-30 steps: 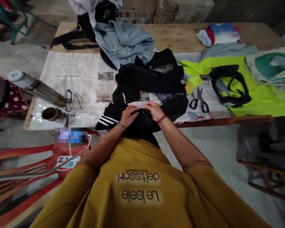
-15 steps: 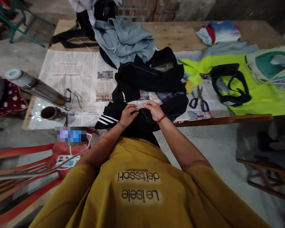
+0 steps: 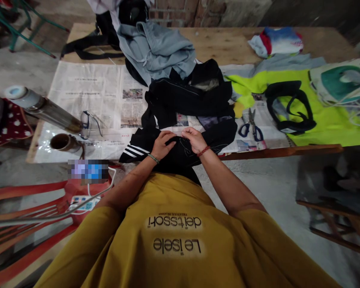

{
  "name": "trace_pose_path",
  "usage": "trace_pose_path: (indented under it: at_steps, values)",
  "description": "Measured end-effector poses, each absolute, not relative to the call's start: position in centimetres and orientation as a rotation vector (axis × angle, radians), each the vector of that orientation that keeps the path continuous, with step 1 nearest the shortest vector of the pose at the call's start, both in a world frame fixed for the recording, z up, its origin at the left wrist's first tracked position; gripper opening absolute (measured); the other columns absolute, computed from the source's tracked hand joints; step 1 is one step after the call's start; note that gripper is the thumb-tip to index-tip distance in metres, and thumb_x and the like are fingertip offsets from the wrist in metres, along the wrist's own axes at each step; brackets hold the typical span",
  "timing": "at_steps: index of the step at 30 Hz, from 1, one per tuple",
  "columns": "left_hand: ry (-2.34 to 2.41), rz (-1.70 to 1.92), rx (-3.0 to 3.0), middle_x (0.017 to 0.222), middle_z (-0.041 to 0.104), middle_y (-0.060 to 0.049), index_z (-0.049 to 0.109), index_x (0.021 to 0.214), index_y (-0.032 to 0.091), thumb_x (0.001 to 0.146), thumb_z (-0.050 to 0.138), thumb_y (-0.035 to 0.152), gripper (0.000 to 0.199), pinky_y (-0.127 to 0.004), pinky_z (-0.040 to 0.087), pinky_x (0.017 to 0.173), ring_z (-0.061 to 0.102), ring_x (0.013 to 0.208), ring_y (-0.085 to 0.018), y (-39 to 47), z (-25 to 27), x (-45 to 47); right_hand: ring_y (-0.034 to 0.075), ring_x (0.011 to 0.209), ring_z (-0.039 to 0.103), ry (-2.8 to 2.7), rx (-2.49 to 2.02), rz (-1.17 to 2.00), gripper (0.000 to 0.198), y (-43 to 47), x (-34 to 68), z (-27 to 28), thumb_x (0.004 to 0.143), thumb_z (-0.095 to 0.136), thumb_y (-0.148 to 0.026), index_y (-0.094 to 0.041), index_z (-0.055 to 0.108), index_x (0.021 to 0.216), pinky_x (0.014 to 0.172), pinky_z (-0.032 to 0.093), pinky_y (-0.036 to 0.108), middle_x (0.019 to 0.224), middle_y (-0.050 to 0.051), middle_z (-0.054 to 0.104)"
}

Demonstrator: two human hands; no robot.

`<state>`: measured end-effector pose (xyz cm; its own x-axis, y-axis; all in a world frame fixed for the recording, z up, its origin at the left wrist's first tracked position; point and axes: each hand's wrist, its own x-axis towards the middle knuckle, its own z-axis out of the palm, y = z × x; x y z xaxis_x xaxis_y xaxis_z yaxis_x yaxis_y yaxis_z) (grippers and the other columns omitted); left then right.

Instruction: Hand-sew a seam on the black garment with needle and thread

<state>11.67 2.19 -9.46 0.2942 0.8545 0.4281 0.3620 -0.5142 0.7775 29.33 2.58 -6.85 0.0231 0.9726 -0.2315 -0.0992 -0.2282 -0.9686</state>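
Black cloth with white stripes (image 3: 217,138) lies along the table's near edge, just under both hands. My left hand (image 3: 163,145) is closed, pinching a fold of this black garment between thumb and fingers. Close by on the right, my right hand (image 3: 194,140) has thumb and forefinger pressed together; whatever is in that pinch is too small to make out. A loose white thread (image 3: 186,151) curls over the black cloth below the right fingers. To the right, scissors (image 3: 252,121) with dark blue handles rest on newspaper, apart from both hands.
Left on the table stand a bottle (image 3: 52,112) and a brown cup (image 3: 60,142), with glasses (image 3: 85,124) beside them. Grey clothing (image 3: 159,50) is heaped behind. A black strap (image 3: 270,102) and an iron (image 3: 333,82) rest on yellow-green cloth (image 3: 327,130). A red chair (image 3: 33,186) stands left.
The pale strip between my fingertips no longer shows; dark cloth is seen there now. Both hands stay in nearly the same place, and the view has shifted slightly.
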Motion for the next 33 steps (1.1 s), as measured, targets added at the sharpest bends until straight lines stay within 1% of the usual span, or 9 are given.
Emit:
trace_pose_path:
  at_steps: [5, 10, 13, 16, 18, 24, 28, 33]
  values:
    - [1.082, 1.195, 2.024, 0.109, 0.059, -0.007, 0.068, 0.091, 0.019, 0.078, 0.067, 0.02, 0.013, -0.034, 0.049, 0.095, 0.058, 0.104, -0.018, 2.3, -9.9, 11.7, 0.009, 0.068, 0.053, -0.989, -1.312, 1.392, 0.027, 2.6, 29.2, -6.8, 0.062, 0.07, -0.039, -0.02, 0.054, 0.072, 0.074, 0.045, 0.025, 0.067, -0.005, 0.055]
    - [1.092, 1.174, 1.995, 0.105, 0.062, -0.007, 0.068, 0.088, 0.019, 0.077, 0.069, 0.019, 0.011, -0.033, 0.05, 0.093, 0.06, 0.101, -0.017, 2.7, -10.3, 11.9, 0.009, 0.068, 0.053, -0.998, -1.328, 1.394, 0.027, 2.5, 29.3, -6.7, 0.062, 0.07, -0.04, -0.02, 0.054, 0.071, 0.072, 0.045, 0.025, 0.067, -0.004, 0.056]
    - [1.057, 1.163, 1.972, 0.1, 0.064, -0.006, 0.07, 0.085, 0.018, 0.079, 0.067, 0.019, 0.006, -0.031, 0.052, 0.089, 0.062, 0.095, -0.016, 2.8, -10.4, 12.1, 0.01, 0.067, 0.053, -0.986, -1.312, 1.413, 0.028, 2.7, 29.3, -6.6, 0.061, 0.072, -0.039, -0.02, 0.054, 0.071, 0.071, 0.045, 0.025, 0.067, -0.004, 0.056]
    - [1.021, 1.12, 1.951, 0.092, 0.067, -0.005, 0.07, 0.085, 0.018, 0.082, 0.063, 0.02, 0.007, -0.029, 0.053, 0.084, 0.064, 0.087, -0.014, 2.7, -10.1, 12.2, 0.01, 0.068, 0.053, -0.987, -1.308, 1.408, 0.028, 2.9, 29.3, -6.6, 0.06, 0.073, -0.038, -0.02, 0.054, 0.071, 0.072, 0.045, 0.025, 0.068, -0.004, 0.056]
    - [1.01, 1.091, 1.945, 0.089, 0.068, -0.004, 0.07, 0.086, 0.018, 0.083, 0.062, 0.02, 0.009, -0.028, 0.052, 0.083, 0.064, 0.086, -0.014, 2.6, -9.9, 12.2, 0.01, 0.069, 0.054, -0.999, -1.319, 1.401, 0.028, 3.1, 29.3, -6.5, 0.059, 0.073, -0.037, -0.02, 0.055, 0.071, 0.073, 0.044, 0.025, 0.068, -0.004, 0.057]
    - [0.982, 1.078, 1.952, 0.093, 0.068, -0.005, 0.069, 0.086, 0.018, 0.084, 0.06, 0.022, 0.01, -0.027, 0.051, 0.085, 0.064, 0.088, -0.014, 2.6, -9.8, 12.3, 0.009, 0.065, 0.051, -1.065, -1.357, 1.395, 0.025, 3.3, 29.1, -6.3, 0.057, 0.073, -0.035, -0.019, 0.056, 0.067, 0.069, 0.042, 0.024, 0.064, -0.005, 0.057]
    - [0.954, 1.082, 1.974, 0.096, 0.067, -0.006, 0.068, 0.085, 0.017, 0.084, 0.06, 0.021, 0.01, -0.027, 0.051, 0.084, 0.063, 0.09, -0.014, 2.8, -10.0, 12.1, 0.008, 0.059, 0.047, -0.923, -1.368, 1.413, 0.024, 3.3, 28.6, -6.4, 0.057, 0.071, -0.032, -0.019, 0.053, 0.064, 0.063, 0.04, 0.023, 0.057, -0.006, 0.054]
    - [0.931, 1.137, 1.978, 0.095, 0.067, -0.007, 0.067, 0.085, 0.016, 0.086, 0.057, 0.021, 0.011, -0.026, 0.051, 0.083, 0.063, 0.09, -0.014, 2.7, -10.0, 12.0, 0.007, 0.055, 0.048, -0.761, -1.389, 1.417, 0.019, 3.8, 28.2, -6.6, 0.057, 0.069, -0.021, -0.019, 0.051, 0.064, 0.06, 0.039, 0.022, 0.054, -0.007, 0.051]
